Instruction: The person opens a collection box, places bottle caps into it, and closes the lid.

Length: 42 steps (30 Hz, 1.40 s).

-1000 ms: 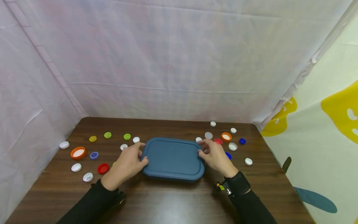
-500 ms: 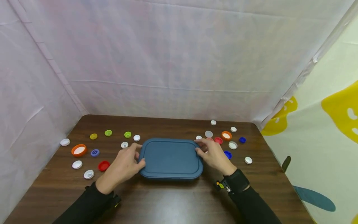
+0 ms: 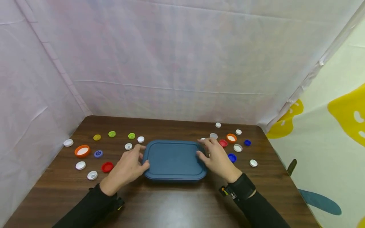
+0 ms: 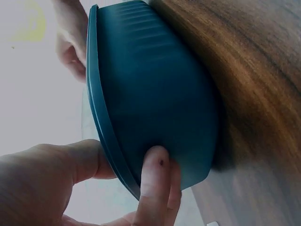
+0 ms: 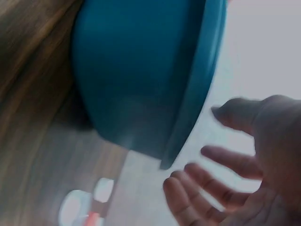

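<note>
A blue rectangular plastic box with a matching lid [image 3: 174, 160] sits on the table between my hands. My left hand [image 3: 125, 169] grips its left end. In the left wrist view the thumb [image 4: 89, 157] lies over the lid's edge while fingertips [image 4: 156, 172] press the box's side wall. My right hand [image 3: 219, 160] is beside the right end, fingers spread and loosely bent. Seen from the right wrist, that hand [image 5: 263, 160] stands apart from the box [image 5: 136, 70], holding nothing. What the box contains is hidden by the lid.
Bottle caps lie scattered at both sides of the brown wooden table [image 3: 171, 209]: an orange cap [image 3: 82, 151] and a red cap [image 3: 107, 167] at left, another orange cap [image 3: 231, 138] and a blue cap [image 3: 232, 157] at right. A white sheet [image 3: 176, 63] hangs behind the far edge.
The box has shifted slightly left and turned a little straighter. My right hand's fingers have spread and come off its right edge; my left hand keeps its hold.
</note>
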{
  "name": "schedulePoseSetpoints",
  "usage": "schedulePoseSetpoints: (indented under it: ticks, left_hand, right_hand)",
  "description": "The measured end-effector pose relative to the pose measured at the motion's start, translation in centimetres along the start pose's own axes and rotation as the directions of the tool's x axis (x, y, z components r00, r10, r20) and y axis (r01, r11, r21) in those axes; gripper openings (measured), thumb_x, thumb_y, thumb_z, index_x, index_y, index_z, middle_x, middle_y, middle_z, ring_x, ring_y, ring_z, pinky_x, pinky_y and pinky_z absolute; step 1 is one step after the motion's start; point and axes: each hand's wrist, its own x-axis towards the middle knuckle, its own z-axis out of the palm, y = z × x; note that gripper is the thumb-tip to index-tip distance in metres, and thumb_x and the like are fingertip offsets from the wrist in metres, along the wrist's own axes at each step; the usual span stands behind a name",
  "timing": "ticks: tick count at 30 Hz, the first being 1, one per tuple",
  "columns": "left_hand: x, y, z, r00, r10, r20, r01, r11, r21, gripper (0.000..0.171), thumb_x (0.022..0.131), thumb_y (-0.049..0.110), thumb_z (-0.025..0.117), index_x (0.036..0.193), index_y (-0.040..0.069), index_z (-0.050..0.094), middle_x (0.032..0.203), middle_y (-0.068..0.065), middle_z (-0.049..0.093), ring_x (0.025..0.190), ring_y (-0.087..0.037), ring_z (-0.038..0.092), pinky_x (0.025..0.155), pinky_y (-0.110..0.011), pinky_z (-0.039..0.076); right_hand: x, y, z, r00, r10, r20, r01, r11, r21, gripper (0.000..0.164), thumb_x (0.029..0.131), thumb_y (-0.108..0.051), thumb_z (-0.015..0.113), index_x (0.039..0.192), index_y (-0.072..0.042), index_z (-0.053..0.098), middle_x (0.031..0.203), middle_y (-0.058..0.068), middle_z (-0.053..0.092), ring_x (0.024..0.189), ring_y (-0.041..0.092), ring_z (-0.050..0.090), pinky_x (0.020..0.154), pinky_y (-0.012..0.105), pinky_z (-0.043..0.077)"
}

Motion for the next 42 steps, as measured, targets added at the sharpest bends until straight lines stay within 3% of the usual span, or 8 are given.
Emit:
schedulePoseSetpoints:
  ticks: [5, 10, 15, 22, 26, 30, 37, 42]
  left_hand:
    - [-0.1, -0.6, 0.0, 0.999, -0.018, 0.031, 0.020, 0.999, -0.037, 0.068, 0.107, 0.021, 0.078, 0.164, -0.005, 0.051, 0.134, -0.027, 0.079, 0.102, -0.028, 0.080, 0.083, -0.044, 0.071]
    - [-0.1, -1.4, 0.0, 0.998, 0.003, 0.063, 0.002, 0.997, -0.079, 0.073, 0.108, 0.023, 0.077, 0.168, -0.005, 0.048, 0.147, -0.031, 0.075, 0.110, -0.032, 0.084, 0.089, -0.048, 0.073]
    - [0.4, -2.4, 0.1, 0.996, 0.050, 0.080, -0.042, 0.994, -0.100, 0.077, 0.110, 0.028, 0.077, 0.172, -0.003, 0.044, 0.156, -0.030, 0.071, 0.118, -0.035, 0.084, 0.095, -0.050, 0.072]
    - [0.5, -4.3, 0.0, 0.970, 0.150, 0.189, -0.120, 0.979, -0.163, 0.108, 0.109, 0.051, 0.081, 0.185, 0.004, 0.020, 0.181, -0.034, 0.044, 0.146, -0.049, 0.071, 0.102, -0.054, 0.070]
    - [0.5, -4.8, -0.1, 0.948, 0.230, 0.220, -0.203, 0.969, -0.137, 0.133, 0.096, 0.056, 0.094, 0.187, 0.003, 0.012, 0.186, -0.033, 0.035, 0.157, -0.053, 0.059, 0.114, -0.064, 0.063]
    - [0.6, -4.9, 0.3, 0.927, 0.316, 0.200, -0.300, 0.948, -0.110, 0.152, 0.083, 0.051, 0.105, 0.187, 0.005, 0.005, 0.187, -0.033, 0.030, 0.167, -0.057, 0.045, 0.125, -0.074, 0.051]
    - [0.7, -4.2, 1.1, 0.936, 0.329, 0.123, -0.328, 0.944, -0.029, 0.156, 0.078, 0.048, 0.110, 0.187, 0.003, 0.007, 0.184, -0.034, 0.037, 0.163, -0.056, 0.050, 0.123, -0.073, 0.054]
    - [0.7, -4.1, 1.3, 0.936, 0.329, 0.127, -0.327, 0.944, -0.036, 0.151, 0.081, 0.044, 0.109, 0.186, 0.002, 0.010, 0.182, -0.034, 0.038, 0.161, -0.054, 0.053, 0.122, -0.071, 0.055]
  right_hand:
    - [-0.8, -2.9, 0.7, 0.970, -0.238, 0.054, 0.241, 0.967, -0.077, 0.054, 0.107, -0.032, 0.087, 0.153, -0.008, 0.073, 0.145, 0.010, 0.072, 0.130, 0.025, 0.074, 0.110, 0.045, 0.066]
    - [-1.5, -5.9, 2.1, 0.911, -0.376, 0.168, 0.399, 0.908, -0.130, 0.058, 0.108, -0.048, 0.084, 0.154, -0.014, 0.074, 0.150, 0.004, 0.073, 0.131, 0.020, 0.074, 0.105, 0.039, 0.068]
    - [-1.1, -7.7, 3.6, 0.862, -0.464, 0.207, 0.504, 0.830, -0.240, 0.054, 0.107, -0.049, 0.085, 0.150, -0.018, 0.078, 0.144, 0.000, 0.077, 0.122, 0.017, 0.074, 0.101, 0.035, 0.067]
    - [-1.2, -9.3, 4.7, 0.827, -0.530, 0.186, 0.561, 0.761, -0.325, 0.037, 0.104, -0.044, 0.090, 0.135, -0.026, 0.087, 0.130, -0.006, 0.080, 0.110, 0.011, 0.074, 0.090, 0.025, 0.067]
    - [-1.3, -9.6, 4.9, 0.819, -0.546, 0.176, 0.571, 0.747, -0.340, 0.032, 0.104, -0.041, 0.090, 0.133, -0.029, 0.088, 0.128, -0.009, 0.081, 0.108, 0.009, 0.074, 0.085, 0.022, 0.066]
    - [-1.3, -9.8, 4.9, 0.821, -0.546, 0.165, 0.567, 0.748, -0.344, 0.031, 0.103, -0.040, 0.092, 0.132, -0.030, 0.090, 0.127, -0.010, 0.082, 0.105, 0.008, 0.074, 0.077, 0.019, 0.065]
    - [-1.0, -9.9, 4.7, 0.817, -0.547, 0.182, 0.574, 0.747, -0.335, 0.029, 0.105, -0.040, 0.089, 0.132, -0.030, 0.090, 0.128, -0.011, 0.082, 0.101, 0.007, 0.074, 0.068, 0.015, 0.060]
    - [-0.9, -10.0, 4.5, 0.831, -0.522, 0.194, 0.557, 0.777, -0.293, 0.028, 0.105, -0.040, 0.089, 0.131, -0.030, 0.091, 0.128, -0.011, 0.082, 0.099, 0.006, 0.074, 0.062, 0.013, 0.055]
